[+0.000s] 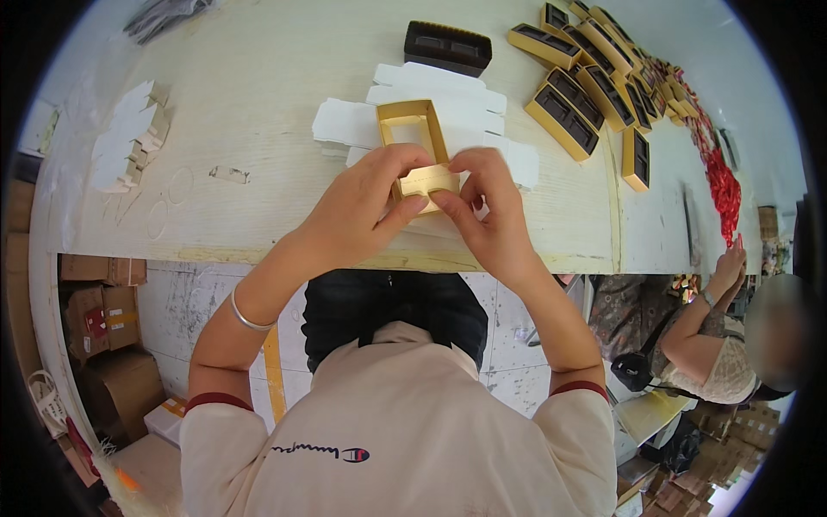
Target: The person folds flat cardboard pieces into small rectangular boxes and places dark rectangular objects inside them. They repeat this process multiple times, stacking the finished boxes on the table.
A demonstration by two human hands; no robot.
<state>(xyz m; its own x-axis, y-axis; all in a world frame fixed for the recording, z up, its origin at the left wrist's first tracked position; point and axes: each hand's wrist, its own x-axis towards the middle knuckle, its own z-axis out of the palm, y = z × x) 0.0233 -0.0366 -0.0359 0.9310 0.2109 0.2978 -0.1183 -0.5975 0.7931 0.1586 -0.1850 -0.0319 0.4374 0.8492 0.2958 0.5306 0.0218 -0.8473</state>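
Own body, worn items: one short-sleeved top, pale cream, covering my chest and shoulders; each sleeve ends in a narrow dark red band above the elbow. Across the chest, a small line of dark embroidered lettering with a small red and dark emblem beside it. Below the top, dark trousers or a skirt, nearly black, seen at the lap. On my left wrist, one thin plain silver bangle [248, 317]. My left hand [366, 202] and right hand [489, 207] are bare: no gloves.
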